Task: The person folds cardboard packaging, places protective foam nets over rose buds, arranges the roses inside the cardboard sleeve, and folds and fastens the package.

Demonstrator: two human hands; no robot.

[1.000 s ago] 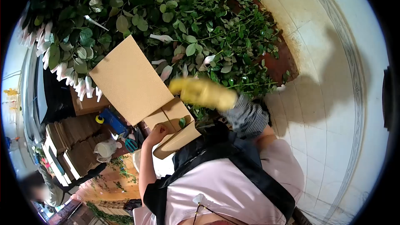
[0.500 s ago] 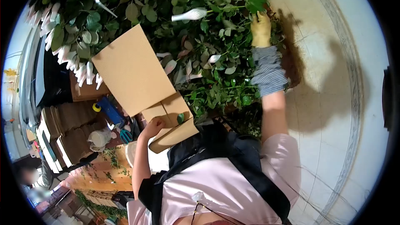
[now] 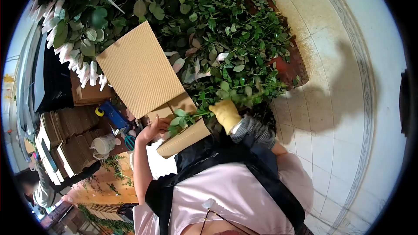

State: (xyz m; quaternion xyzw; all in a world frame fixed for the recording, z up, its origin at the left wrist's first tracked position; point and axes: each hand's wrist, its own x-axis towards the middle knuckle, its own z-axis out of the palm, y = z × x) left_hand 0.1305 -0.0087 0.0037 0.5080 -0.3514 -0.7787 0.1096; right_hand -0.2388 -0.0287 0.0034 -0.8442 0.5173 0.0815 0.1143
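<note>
Gripping the leafy stem [image 3: 176,121] with the right hand [image 3: 227,116], I have its yellow-gloved fingers clamped together around it, just above the black apron [image 3: 196,154]. The stem reaches leftward over the folded cardboard [image 3: 185,139], its leaves just beside the left hand [image 3: 155,129]. That bare hand has its fingers partly bent by the cardboard; from my remote view I cannot tell whether they close on anything. Beyond, a ribbed cardboard sheet [image 3: 141,69] lies slanted beside piled foliage [image 3: 244,39], and pale wrapped buds [image 3: 92,73] poke out at the pile's left edge. Left of the bare hand I make out teal-handled scissors [image 3: 130,142], a blue tool [image 3: 114,116] and stacked cardboard [image 3: 69,128].
</note>
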